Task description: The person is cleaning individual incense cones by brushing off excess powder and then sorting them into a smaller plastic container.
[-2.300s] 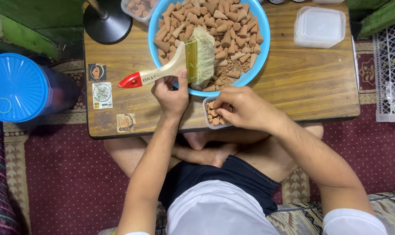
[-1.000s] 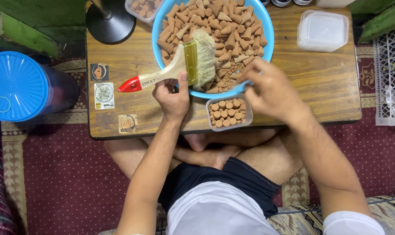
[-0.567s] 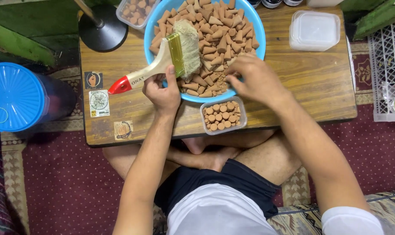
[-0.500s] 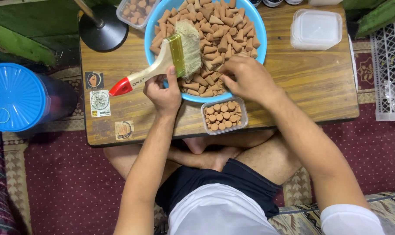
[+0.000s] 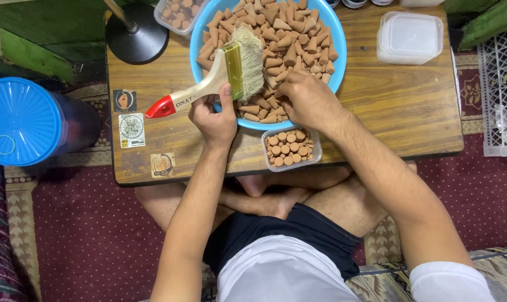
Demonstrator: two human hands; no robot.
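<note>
A blue bowl (image 5: pixel 336 67) full of brown cones (image 5: pixel 287 39) stands at the middle of a low wooden table (image 5: pixel 399 106). My left hand (image 5: pixel 213 118) grips a wide paintbrush (image 5: pixel 220 78) with a red-tipped wooden handle, its bristles lying over the cones. My right hand (image 5: pixel 306 100) reaches into the bowl's near side, fingers curled among the cones; what it holds is hidden. Just in front of the bowl sits a small clear box (image 5: pixel 291 149) filled with cones standing upright.
A lidded clear box (image 5: pixel 410 38) stands at the table's far right, another box of cones (image 5: pixel 178 14) at the far left beside a black round lamp base (image 5: pixel 136 39). A blue round lid (image 5: pixel 20 120) lies left of the table, a white basket (image 5: pixel 502 89) right.
My right hand moved from the small box at the table's front edge up into the blue bowl. My left hand kept hold of the brush, tilting it slightly.
</note>
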